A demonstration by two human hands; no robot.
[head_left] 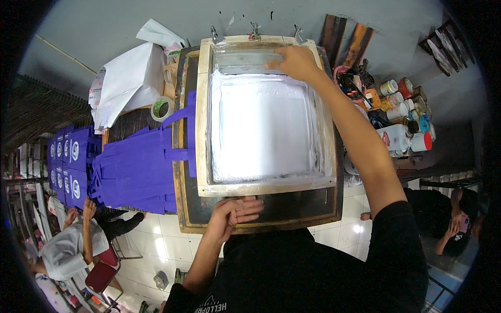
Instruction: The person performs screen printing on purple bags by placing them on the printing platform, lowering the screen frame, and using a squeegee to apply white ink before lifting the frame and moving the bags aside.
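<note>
A wooden-framed printing screen (204,115) coated in white ink lies flat on a dark wooden printing table (292,211). My right hand (296,61) reaches to the far end of the screen and grips a squeegee (245,61) lying across it. My left hand (234,213) rests with fingers together on the table's near edge, just below the frame, holding nothing. Purple bag handles (180,135) stick out from under the frame's left side.
A stack of purple cloth bags (133,169) lies left of the table, with a tape roll (162,108) and white bags (130,78) behind. Ink jars and bottles (402,117) crowd the right. People sit at lower left (68,245) and lower right (451,221).
</note>
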